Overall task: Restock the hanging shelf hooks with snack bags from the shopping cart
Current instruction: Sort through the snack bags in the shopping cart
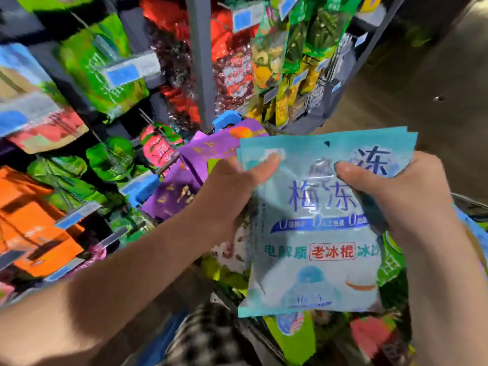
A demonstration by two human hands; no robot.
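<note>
Motion blur is smearing the shelf to the left of the hands, so the hanging green bags (105, 64), the orange bags (31, 220) and the blue price tags (121, 73) are showing as colour only, with no readable print. Both forearms are running off the bottom edge. The left hand (235, 186) is pinching the upper left corner of the pale blue snack bags (314, 249), and the right hand (396, 196) is gripping their upper right side. Each thumb is pressing on the front while the fingers are hiding behind the plastic. Offset edges are fanning out at the top, so more than one bag is being held, though the number is not showing. The shopping cart (468, 200) is lying below the hands, mostly covered, with only a strip of rim and a jumble of green and red packets peeking out. Purple bags (211, 151) are sitting just beyond the left hand. The front bag is hanging flat and glossy, carrying large blue Chinese characters, a dark blue band, a red-framed label, a blue mound picture low down and a small dark hang hole near its top.
</note>
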